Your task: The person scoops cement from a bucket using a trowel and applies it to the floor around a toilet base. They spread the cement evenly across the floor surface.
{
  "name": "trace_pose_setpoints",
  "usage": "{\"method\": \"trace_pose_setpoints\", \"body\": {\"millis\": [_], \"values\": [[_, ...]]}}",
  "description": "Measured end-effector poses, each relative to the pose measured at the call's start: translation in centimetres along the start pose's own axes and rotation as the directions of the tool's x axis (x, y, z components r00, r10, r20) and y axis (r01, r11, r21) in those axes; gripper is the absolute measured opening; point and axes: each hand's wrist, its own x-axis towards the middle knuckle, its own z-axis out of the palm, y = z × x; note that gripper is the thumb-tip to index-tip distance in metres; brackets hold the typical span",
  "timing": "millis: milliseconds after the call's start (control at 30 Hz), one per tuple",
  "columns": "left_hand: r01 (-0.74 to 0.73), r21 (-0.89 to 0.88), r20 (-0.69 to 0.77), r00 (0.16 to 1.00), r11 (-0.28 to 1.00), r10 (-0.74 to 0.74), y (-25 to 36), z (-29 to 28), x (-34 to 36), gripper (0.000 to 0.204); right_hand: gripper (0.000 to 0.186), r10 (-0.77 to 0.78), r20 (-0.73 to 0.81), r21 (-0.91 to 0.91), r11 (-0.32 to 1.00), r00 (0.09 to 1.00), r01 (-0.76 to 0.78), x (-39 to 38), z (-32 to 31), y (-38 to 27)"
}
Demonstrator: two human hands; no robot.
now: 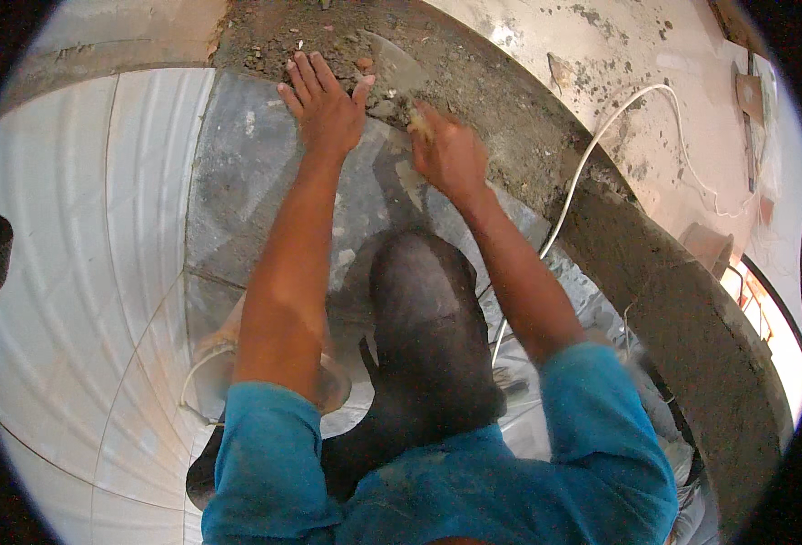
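Left grip (330, 118) spread, palm down; fingers extended over rough mortar bed (269, 41) at far edge of grey tiles (247, 136). Contact pressure cannot be determined. Trowel (394, 65) held by yellowish handle (416, 123) in closed right grip (453, 156); blade pointed away from body, placed at mortar bed. White cable (575, 182) routed at right; white panels (74, 182) installed at left.

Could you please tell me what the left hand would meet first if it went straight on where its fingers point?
The left hand would probably meet the loose rubble just ahead; whether it already touches it is unclear.
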Motion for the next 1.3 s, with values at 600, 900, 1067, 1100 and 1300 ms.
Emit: {"method": "trace_pose_setpoints", "body": {"millis": [600, 900, 1067, 1100, 1300], "values": [[-0.055, -0.46, -0.121, 0.993, 0.886, -0.001, 6.8, -3.5, 3.5, 0.08, 0.036, -0.009, 0.01, 0.293, 0.956, 1.0, 0.006, 3.8, -5.2, 0.5], [0.173, 0.045, -0.062, 0.983, 0.984, -0.17, -3.0, -4.5, 6.6, 0.066, 0.035, 0.277, 0.262, 0.449, 0.813, 0.924, -0.371, 3.8, -12.4, 4.4], [-0.032, 0.253, 0.071, 0.997, 0.967, 0.014, -3.0, -2.3, 1.5, 0.062, 0.042, -0.218, -0.157, -0.124, 0.972, 0.963, 0.199, 6.5, -3.7, -0.4], [-0.061, 0.165, 0.053, 0.997, 0.984, 0.052, -1.9, -2.1, 0.8, 0.06, 0.042, -0.232, -0.162, -0.149, 0.967, 0.959, 0.209, 8.3, -2.4, -1.6], [0.062, -0.571, 0.11, 0.994, 0.819, 0.001, -1.9, -4.9, -2.0, 0.052, 0.046, -0.629, 0.038, -0.424, 0.693, 0.776, 0.583, 11.4, -2.5, -2.3]]}}
